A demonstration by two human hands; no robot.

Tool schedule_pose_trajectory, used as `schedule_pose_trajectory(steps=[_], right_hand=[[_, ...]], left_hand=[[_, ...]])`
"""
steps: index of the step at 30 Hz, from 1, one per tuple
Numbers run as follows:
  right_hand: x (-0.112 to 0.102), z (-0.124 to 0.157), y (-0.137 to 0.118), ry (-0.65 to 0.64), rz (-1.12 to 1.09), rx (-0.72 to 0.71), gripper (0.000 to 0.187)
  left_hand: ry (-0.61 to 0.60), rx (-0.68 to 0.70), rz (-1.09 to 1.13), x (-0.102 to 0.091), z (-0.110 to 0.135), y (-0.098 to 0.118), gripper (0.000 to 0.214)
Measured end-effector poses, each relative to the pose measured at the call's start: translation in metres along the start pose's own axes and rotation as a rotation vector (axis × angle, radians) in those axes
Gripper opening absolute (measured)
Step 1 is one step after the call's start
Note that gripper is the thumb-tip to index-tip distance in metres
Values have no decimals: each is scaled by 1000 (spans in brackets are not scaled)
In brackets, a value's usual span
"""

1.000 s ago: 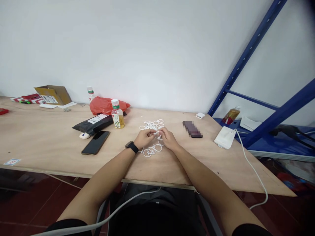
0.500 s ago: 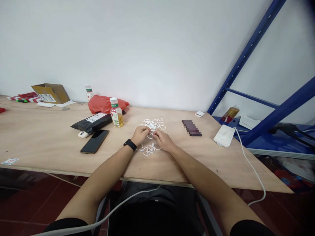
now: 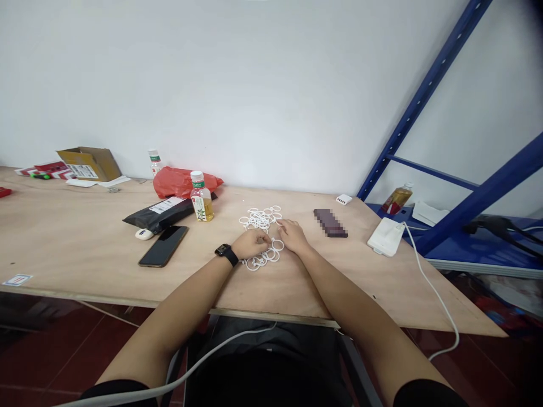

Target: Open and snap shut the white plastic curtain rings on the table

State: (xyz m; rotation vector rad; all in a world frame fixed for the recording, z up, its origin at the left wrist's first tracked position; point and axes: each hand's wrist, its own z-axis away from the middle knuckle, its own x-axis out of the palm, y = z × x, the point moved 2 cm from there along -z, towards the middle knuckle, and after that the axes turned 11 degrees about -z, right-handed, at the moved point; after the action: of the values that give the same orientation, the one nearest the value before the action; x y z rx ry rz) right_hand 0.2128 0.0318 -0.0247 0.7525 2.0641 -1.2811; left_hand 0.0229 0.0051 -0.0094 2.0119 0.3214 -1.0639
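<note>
My left hand point(image 3: 251, 244), with a black watch point(image 3: 227, 253) on its wrist, is closed in a pinch at the small tab of a white curtain ring point(image 3: 278, 245). That ring stands out to the right of the fingertips. Just beyond, my right hand point(image 3: 293, 236) has its fingers stretched toward the right edge of a pile of white rings point(image 3: 257, 219); whether a fingertip touches one is too small to tell. Nearer to me lies a second group of white rings point(image 3: 253, 264), partly hidden by my left hand.
On the left lie a phone point(image 3: 163, 246), a black parcel point(image 3: 148, 216), a white earbud case point(image 3: 144, 234), a drink bottle point(image 3: 201, 198) and a red bag point(image 3: 178, 182). Rightward are a blurred dark phone-like object point(image 3: 330, 223), a white charger point(image 3: 344, 199) and a white box point(image 3: 386, 237) with a cable.
My hands were together over one ring and are now apart. The left has moved slightly nearer to me with a ring; the right has shifted right and its fingers have stretched out.
</note>
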Motion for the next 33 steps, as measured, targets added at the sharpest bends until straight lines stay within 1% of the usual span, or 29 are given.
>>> schedule_pose_trajectory(steps=[3, 5, 7, 10, 13, 15, 16, 19, 22, 27, 33], right_hand=[[5, 0, 3, -83, 148, 45, 35], [6, 0, 2, -91, 186, 40, 32], [5, 1, 1, -50, 184, 23, 28], [2, 2, 0, 50, 117, 4, 24], [-4, 4, -3, 195, -9, -46, 23], [-7, 7, -9, 237, -142, -108, 23], [-8, 9, -13, 221, -220, -144, 24], [-9, 14, -27, 96, -411, -243, 24], [-9, 17, -34, 35, -467, -273, 22], [-9, 17, -33, 63, -484, -241, 17], [-7, 16, -30, 79, -509, -178, 14]], left_hand=[[28, -2, -32, -3, 0, 0, 17], [43, -15, -54, -4, 0, 0, 16], [63, -17, -78, -5, 0, 0, 16], [107, -17, -95, -5, 0, 1, 16], [186, -49, -91, -5, -1, 0, 17], [252, -62, -85, -6, -2, -2, 20], [286, -63, -83, -7, -2, -3, 24], [363, -61, -64, -10, -2, -6, 32], [364, -44, -38, -11, -2, -7, 29], [344, -66, -28, -10, -1, -4, 20], [304, -124, 65, -9, 0, -2, 21]])
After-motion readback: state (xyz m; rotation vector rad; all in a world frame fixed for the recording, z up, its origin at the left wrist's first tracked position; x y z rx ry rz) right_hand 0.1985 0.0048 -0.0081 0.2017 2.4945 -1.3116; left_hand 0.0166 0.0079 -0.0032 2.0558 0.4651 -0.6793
